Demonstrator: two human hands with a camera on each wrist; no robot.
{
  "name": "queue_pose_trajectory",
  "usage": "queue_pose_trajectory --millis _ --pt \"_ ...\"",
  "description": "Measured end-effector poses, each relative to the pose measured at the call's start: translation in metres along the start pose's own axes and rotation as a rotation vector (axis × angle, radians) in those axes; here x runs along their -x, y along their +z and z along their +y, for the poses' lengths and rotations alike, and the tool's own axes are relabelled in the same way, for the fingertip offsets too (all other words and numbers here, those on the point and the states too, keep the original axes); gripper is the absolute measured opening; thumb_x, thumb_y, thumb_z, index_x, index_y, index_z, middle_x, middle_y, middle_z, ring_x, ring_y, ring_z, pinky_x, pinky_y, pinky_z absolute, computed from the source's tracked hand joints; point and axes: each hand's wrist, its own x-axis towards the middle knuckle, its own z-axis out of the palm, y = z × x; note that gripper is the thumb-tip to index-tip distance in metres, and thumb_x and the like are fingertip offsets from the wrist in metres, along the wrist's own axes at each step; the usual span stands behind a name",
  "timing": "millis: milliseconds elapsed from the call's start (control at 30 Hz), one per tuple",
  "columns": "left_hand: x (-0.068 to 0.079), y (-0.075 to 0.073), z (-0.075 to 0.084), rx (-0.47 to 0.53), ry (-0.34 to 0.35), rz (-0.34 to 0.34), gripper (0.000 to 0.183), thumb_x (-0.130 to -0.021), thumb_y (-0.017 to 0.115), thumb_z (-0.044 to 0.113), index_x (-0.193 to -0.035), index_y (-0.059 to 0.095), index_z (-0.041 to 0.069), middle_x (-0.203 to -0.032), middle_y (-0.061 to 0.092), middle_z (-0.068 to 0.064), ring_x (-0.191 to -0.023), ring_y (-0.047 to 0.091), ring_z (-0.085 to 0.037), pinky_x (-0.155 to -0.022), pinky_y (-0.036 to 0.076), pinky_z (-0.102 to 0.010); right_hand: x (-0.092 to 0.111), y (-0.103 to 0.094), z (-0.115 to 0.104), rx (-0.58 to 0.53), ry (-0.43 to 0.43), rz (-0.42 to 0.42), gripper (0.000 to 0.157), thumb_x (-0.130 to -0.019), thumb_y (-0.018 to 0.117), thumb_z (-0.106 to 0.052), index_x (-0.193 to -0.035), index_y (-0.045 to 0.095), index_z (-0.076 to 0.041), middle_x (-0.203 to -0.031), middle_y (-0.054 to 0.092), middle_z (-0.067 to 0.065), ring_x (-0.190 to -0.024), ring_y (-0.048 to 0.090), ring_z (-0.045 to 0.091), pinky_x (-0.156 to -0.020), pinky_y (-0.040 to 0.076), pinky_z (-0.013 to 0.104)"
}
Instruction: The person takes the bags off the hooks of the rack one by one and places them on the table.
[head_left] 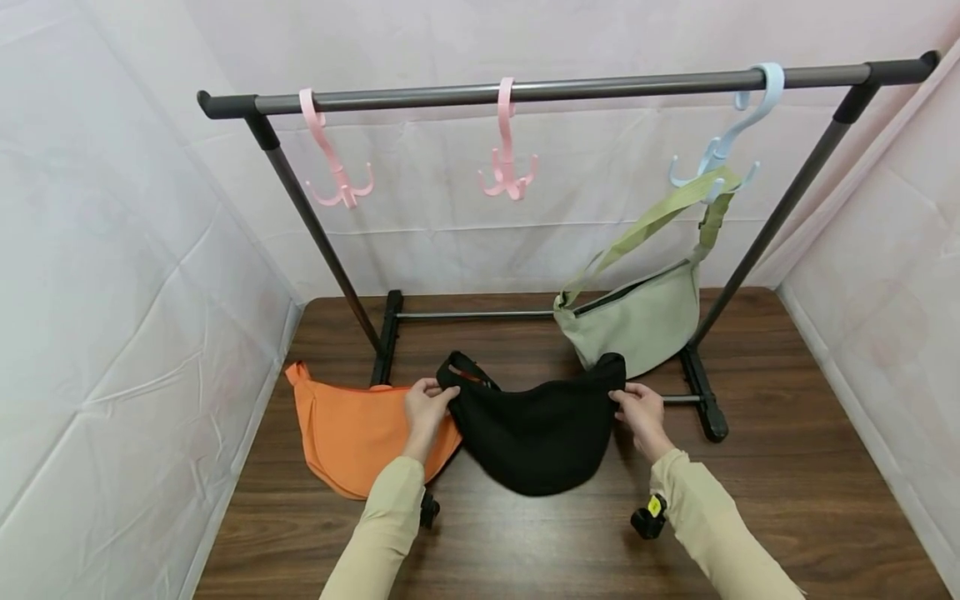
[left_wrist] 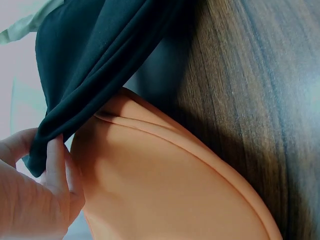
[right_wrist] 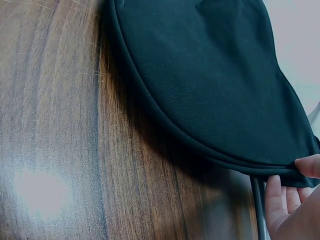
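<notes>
A black crescent-shaped bag (head_left: 534,433) is stretched between both hands, over the wooden surface. My left hand (head_left: 426,410) pinches its left upper corner; in the left wrist view, thumb and fingers (left_wrist: 56,160) squeeze the dark cloth. At the opposite corner my right hand (head_left: 642,414) pinches the fabric, thumb on the near face in the right wrist view. An orange bag (head_left: 352,429) lies flat at the left, partly behind my left hand and forearm. A sage-green bag (head_left: 637,321) hangs by its strap from a light blue hook (head_left: 723,150) at the right.
A dark metal rack (head_left: 600,86) spans the back, its feet (head_left: 705,400) standing on the wooden surface (head_left: 787,500). Two pink multi-prong hooks, one at the left (head_left: 337,162) and one mid-bar (head_left: 506,150), hang from it. White cloth walls (head_left: 135,275) enclose the sides and back.
</notes>
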Motion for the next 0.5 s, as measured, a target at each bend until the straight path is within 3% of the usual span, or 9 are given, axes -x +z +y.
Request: queue_pose_trajectory --millis 167,300,500 --pt "-0.004 0.002 -0.001 -0.004 0.008 -0.003 0.025 -0.078 0.068 0.007 -0.101 0.060 -0.002 -0.092 0.062 -0.017 -0.060 0.057 -0.016 -0.054 0.049 -0.027 -0.002 0.000 0.004 0.017 -0.007 0.023 0.034 -0.089 0.053 -0.013 -0.118 0.051 0.004 -0.105 0.059 0.015 -0.068 0.055 0.007 -0.077 0.050 0.035" --pt "-0.005 0.002 -0.003 -0.010 0.021 0.000 0.029 -0.078 0.068 0.004 -0.104 0.059 -0.005 -0.096 0.062 -0.020 -0.065 0.060 -0.019 -0.056 0.052 -0.028 -0.001 -0.001 0.006 0.030 -0.004 0.029 0.036 -0.090 0.051 -0.013 -0.122 0.049 0.004 -0.117 0.054 0.022 -0.085 0.058 0.019 -0.082 0.049 0.038" --pt "-0.003 0.006 -0.002 -0.063 0.056 0.023 0.030 -0.074 0.070 -0.001 -0.102 0.060 -0.006 -0.093 0.063 -0.021 -0.065 0.062 -0.023 -0.056 0.053 -0.029 -0.001 -0.005 0.011 0.030 0.011 0.057 0.034 -0.090 0.052 -0.013 -0.119 0.050 0.004 -0.115 0.057 0.021 -0.101 0.055 0.030 -0.079 0.050 0.036"
